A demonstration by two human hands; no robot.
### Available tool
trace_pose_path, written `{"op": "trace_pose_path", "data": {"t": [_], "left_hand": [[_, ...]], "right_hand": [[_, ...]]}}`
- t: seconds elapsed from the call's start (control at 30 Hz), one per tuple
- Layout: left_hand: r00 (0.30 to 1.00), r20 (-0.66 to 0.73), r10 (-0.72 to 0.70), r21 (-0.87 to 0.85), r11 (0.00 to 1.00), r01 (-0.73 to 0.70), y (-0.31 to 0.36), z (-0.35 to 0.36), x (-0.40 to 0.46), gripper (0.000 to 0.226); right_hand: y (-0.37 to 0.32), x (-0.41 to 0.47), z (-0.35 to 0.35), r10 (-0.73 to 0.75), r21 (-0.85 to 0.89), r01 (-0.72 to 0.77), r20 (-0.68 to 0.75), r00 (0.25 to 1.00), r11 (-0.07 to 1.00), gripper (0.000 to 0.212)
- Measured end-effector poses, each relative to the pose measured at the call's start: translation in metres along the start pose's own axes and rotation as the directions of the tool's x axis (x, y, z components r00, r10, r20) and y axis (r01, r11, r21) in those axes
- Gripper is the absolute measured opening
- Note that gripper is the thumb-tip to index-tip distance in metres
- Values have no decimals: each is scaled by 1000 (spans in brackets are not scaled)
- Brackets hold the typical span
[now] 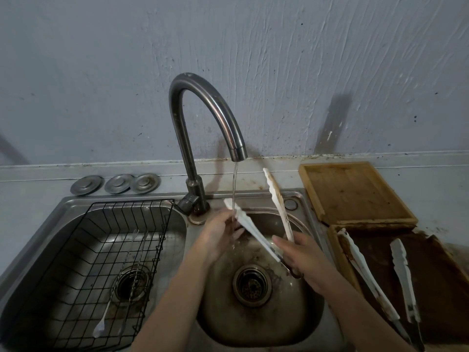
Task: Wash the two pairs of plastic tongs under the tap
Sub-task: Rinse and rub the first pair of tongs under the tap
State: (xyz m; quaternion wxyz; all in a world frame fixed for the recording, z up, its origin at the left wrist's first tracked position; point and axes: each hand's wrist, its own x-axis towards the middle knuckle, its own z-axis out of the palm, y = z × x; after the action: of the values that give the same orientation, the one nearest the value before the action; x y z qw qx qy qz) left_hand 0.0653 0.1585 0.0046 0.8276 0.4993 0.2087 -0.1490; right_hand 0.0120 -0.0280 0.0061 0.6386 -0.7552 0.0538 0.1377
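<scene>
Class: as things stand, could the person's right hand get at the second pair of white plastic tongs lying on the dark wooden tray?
Probably not yet: the right hand grips the white plastic tongs under the tap. Once freed, nothing covers the second pair of white plastic tongs on the dark wooden tray beside it.

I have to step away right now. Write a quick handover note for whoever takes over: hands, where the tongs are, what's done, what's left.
Right hand grips the hinge end of the first tongs, arms spread open over the right basin.
Left hand rubs the left arm under the running tap.
The right arm of these tongs still shows brown residue, so this pair is only partly washed.
Second tongs lie untouched and stained on the dark tray to the right.
Left: finish this pair, then wash the second.
</scene>
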Motion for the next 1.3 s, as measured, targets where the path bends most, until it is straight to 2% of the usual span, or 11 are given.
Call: {"op": "trace_pose_path", "data": {"t": [0.1,0.2,0.33,0.4,0.57,0.7,0.83,0.93,1.0,1.2,1.3], "left_hand": [[984,-63,166,242,959,-146,-4,-10,-4,30],[975,16,222,251,943,-219,-9,-7,-17,19],[978,160,133,105,983,-151,-14,-6,-28,23],[972,218,92,69,992,-109,-13,-11,-30,26],[977,213,25,133,990,-54,-13,-24,-29,37],[981,189,-42,147,989,15,-19,-30,-22,27],[992,107,-61,20,998,60,-19,-30,-14,13],[997,-4,-72,-91,993,71,-24,-27,-9,17],[996,-24,-80,-82,994,78,-25,-25,-11,20],[990,89,-107,23,994,106,-18,-30,-16,15],[992,-2,-127,-47,991,126,-14,-31,-14,17]], "right_hand": [[-7,1,2,-30,7,30,46,998,1000,8],[-14,8,14,-31,-6,32,94,995,999,20],[-17,18,38,-153,-281,184,129,980,942,16],[-15,23,49,-168,-350,201,123,978,915,17],[-14,36,63,-151,-493,178,95,984,852,33],[-9,44,68,-156,-586,129,6,988,800,43],[-8,42,70,-186,-627,176,50,981,759,40],[-12,41,73,-172,-604,193,93,981,773,38],[-14,40,75,-169,-613,186,85,982,768,37],[-14,33,68,-188,-644,203,94,978,738,37],[-14,30,69,-175,-634,226,142,974,740,39]]}}
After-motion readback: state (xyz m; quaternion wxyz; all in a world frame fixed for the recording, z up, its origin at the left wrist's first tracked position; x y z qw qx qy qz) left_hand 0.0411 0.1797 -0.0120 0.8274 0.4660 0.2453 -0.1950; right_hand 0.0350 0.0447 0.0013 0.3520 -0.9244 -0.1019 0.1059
